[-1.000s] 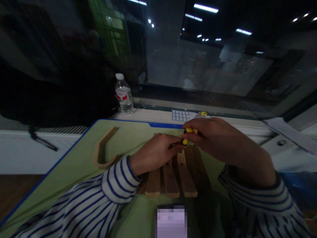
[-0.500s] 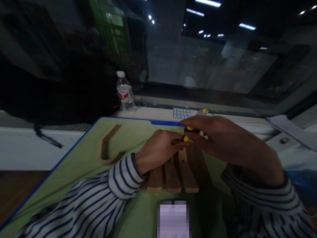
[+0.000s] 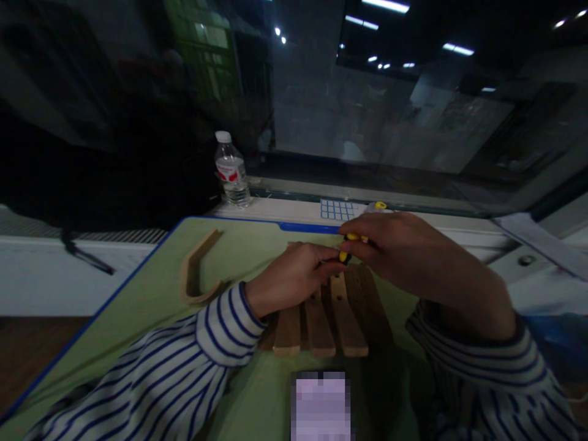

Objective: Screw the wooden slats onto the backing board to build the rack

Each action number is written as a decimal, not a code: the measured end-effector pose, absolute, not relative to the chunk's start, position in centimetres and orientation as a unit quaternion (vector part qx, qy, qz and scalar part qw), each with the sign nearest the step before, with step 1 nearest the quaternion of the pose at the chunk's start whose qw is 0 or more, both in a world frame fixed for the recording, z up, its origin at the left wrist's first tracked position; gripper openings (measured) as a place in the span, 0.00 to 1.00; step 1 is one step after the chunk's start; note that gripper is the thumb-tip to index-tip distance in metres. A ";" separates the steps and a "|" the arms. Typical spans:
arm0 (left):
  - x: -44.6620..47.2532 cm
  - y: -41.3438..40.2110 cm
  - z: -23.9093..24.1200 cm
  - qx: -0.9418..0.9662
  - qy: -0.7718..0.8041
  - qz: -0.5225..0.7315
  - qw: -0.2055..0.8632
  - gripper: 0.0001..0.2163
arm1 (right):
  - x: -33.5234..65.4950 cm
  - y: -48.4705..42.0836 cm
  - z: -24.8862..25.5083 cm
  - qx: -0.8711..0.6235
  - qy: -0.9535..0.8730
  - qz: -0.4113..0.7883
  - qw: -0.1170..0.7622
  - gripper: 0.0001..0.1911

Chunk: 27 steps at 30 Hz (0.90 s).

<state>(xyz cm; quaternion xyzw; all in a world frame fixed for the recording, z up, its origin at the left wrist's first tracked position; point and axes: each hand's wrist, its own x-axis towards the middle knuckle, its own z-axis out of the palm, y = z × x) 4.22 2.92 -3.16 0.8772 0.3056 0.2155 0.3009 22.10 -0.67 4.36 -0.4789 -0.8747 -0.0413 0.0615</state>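
Observation:
A small yellow-and-black screwdriver (image 3: 344, 256) stands above the far end of the wooden slats, its tip hidden. My left hand (image 3: 298, 272) pinches its lower part between thumb and fingertips. From the right, my right hand (image 3: 395, 248) closes thumb and fingers on the top of the handle. Beneath my hands, several wooden slats lie side by side; the right-hand slat (image 3: 348, 318) shows dark holes near its far end. A wider brown wooden piece (image 3: 372, 306) lies under and beside them.
A bent wooden strip (image 3: 187, 275) lies left on the green table (image 3: 151, 306). Near the front edge is a phone (image 3: 320, 407), its screen blurred. A water bottle (image 3: 233, 174), a blue-grid sheet (image 3: 337, 209) and a yellow-ended item (image 3: 380, 206) are on the window sill.
Both hands stay at the screwdriver. My right hand's fingers have shifted slightly on the handle, and its wrist has moved a little to the left. The slats have not visibly moved.

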 end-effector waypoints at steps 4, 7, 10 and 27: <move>4.3 2.8 -3.1 0.882 0.303 0.215 0.290 0.10 | 22.1 -0.8 4.3 -0.487 -0.871 -0.042 0.052 0.12; 4.4 2.7 -3.3 0.874 0.319 0.229 0.284 0.10 | 22.1 -0.7 4.3 -0.492 -0.868 -0.041 0.054 0.12; 4.5 2.6 -3.4 0.857 0.351 0.248 0.282 0.10 | 22.1 -0.5 4.3 -0.491 -0.869 -0.036 0.056 0.12; 4.3 3.1 -3.7 0.853 0.342 0.251 0.305 0.10 | 22.2 -1.2 4.5 -0.448 -0.888 0.002 0.105 0.10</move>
